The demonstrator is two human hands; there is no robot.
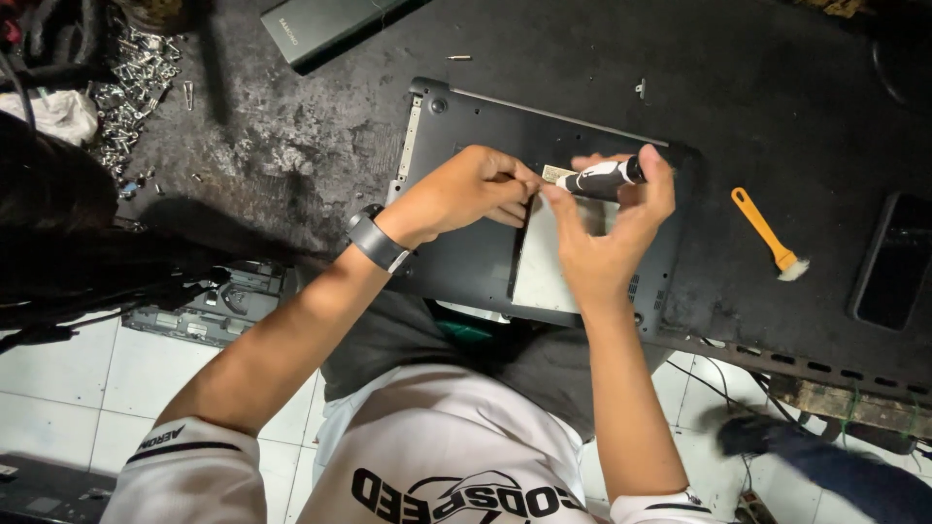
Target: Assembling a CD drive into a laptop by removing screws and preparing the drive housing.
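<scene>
A dark laptop [466, 262] lies upside down on the black worn workbench [291, 146], its near edge over my lap. A grey rectangular panel [539, 272] sits in an open bay in its base. My right hand [607, 233] grips a black and white screwdriver [600, 179], which lies sideways with its tip pointing left at the panel's far corner. My left hand [466, 189], with a black band at the wrist, pinches at that same corner, fingertips touching the screwdriver's tip.
An orange-handled brush [767, 233] lies right of the laptop, with a dark phone [888, 262] beyond it. A dark flat device [320, 24] sits at the far edge. Loose screws [141, 68] pile at far left. Loose parts lie on the white tiled floor [78, 378].
</scene>
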